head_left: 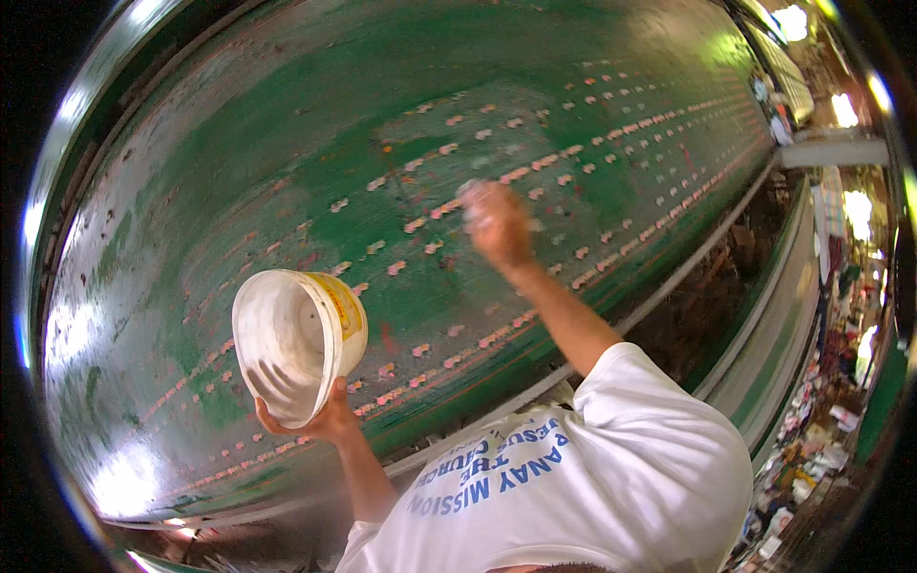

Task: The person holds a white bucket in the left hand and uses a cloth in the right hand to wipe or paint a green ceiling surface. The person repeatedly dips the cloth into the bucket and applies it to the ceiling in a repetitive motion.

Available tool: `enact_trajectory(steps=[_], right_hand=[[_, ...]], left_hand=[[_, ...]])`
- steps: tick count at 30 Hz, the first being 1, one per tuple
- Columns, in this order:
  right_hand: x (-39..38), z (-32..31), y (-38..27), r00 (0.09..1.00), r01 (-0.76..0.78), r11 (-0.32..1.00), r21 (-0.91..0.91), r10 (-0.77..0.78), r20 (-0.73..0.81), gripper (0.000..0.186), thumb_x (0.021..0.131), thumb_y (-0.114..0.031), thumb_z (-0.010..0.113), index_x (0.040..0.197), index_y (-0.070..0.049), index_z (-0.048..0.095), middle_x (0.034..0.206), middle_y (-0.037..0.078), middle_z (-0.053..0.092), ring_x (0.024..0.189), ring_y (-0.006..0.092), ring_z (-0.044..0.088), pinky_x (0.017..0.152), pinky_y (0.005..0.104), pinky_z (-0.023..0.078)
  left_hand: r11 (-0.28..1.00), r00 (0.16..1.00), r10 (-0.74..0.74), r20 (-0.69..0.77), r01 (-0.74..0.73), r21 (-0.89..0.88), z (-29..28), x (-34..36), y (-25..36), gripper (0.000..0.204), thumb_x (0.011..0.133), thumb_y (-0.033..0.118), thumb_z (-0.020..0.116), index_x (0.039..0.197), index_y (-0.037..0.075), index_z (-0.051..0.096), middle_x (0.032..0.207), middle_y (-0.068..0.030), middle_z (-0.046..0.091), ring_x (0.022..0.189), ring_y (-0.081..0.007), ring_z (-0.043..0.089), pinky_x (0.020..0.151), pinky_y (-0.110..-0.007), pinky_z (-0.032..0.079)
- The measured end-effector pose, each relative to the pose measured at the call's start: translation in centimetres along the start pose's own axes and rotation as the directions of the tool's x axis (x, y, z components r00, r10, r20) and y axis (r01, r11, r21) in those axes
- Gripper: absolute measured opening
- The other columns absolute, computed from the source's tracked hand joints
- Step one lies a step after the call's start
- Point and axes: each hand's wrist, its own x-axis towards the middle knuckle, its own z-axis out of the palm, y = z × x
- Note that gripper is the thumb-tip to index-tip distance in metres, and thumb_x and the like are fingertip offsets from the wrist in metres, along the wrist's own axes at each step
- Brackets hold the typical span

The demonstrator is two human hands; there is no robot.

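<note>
My left hand grips a white plastic bucket with a yellow label, fingers under and around its bottom edge. The bucket is tilted, showing its dingy inside. Over a long green painted surface my right hand is motion-blurred, closed around something pale that I cannot make out. Rows of small pink and whitish patches run along the surface around both hands, with scattered red smears and grey worn areas. Whether my right hand touches the surface is unclear.
A long rail runs along the surface's near right edge, beside a dark gap and another long grey-green band. Mixed clutter lines the far right. A pale beam crosses near the far end, by small blurred shapes I cannot make out.
</note>
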Motion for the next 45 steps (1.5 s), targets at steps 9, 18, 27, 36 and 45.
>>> enact_trajectory(steps=[9,18,27,36,45], right_hand=[[-12.9,-2.6,-12.8,0.911,0.242,0.929,0.281,-0.317,0.264,0.027,0.096,-0.022,0.073,0.12,-0.013,0.078,0.138,0.006,0.069,0.137,0.0304,0.058,0.117,0.0492,0.046],[-11.8,-16.6,11.2,0.98,0.131,0.991,0.011,-0.131,0.147,0.029,0.091,-0.014,0.07,0.118,-0.018,0.08,0.13,0.005,0.073,0.126,0.0289,0.064,0.118,0.057,0.042],[-11.4,-36.0,43.5,0.869,-0.495,0.789,-0.365,0.447,-0.214,0.027,0.09,-0.012,0.078,0.117,-0.011,0.079,0.125,0.01,0.077,0.124,0.032,0.068,0.112,0.0477,0.048],[-12.1,-27.7,32.3,0.961,-0.172,0.973,-0.152,0.132,-0.243,0.026,0.086,-0.009,0.071,0.112,-0.007,0.075,0.099,0.014,0.067,0.096,0.0391,0.065,0.085,0.0529,0.053],[-15.8,-20.7,11.9,0.965,0.201,0.945,0.259,-0.236,0.112,0.028,0.094,-0.018,0.065,0.117,-0.011,0.077,0.119,0.01,0.075,0.111,0.0338,0.068,0.101,0.0496,0.052]], left_hand=[[0.99,0.987,0.136,0.085,-0.138,0.021,3.8,-4.9,7.8,0.126,0.072,0.046,0.102,0.162,0.011,0.021,0.164,-0.0232,0.035,0.15,-0.0429,0.043,0.126,-0.065,0.041],[0.984,0.981,0.174,0.08,-0.175,0.013,11.6,-18.1,15.9,0.121,0.074,0.032,0.103,0.162,0.015,0.021,0.167,-0.0234,0.031,0.153,-0.0401,0.039,0.131,-0.062,0.034],[0.971,0.946,0.132,0.296,-0.184,0.155,18.7,-29.2,16.1,0.112,0.075,0.031,0.102,0.156,0.021,0.026,0.171,-0.0253,0.027,0.155,-0.0425,0.035,0.127,-0.06,0.037],[0.989,0.982,-0.122,0.144,0.108,0.099,20.2,-31.1,17.1,0.11,0.076,0.033,0.102,0.152,0.014,0.025,0.152,-0.0179,0.034,0.148,-0.0351,0.038,0.125,-0.053,0.034],[0.982,0.994,-0.006,0.108,-0.015,0.188,22.2,-27.3,14.1,0.108,0.077,0.024,0.101,0.154,0.009,0.026,0.157,-0.024,0.038,0.149,-0.0383,0.041,0.126,-0.055,0.039]])
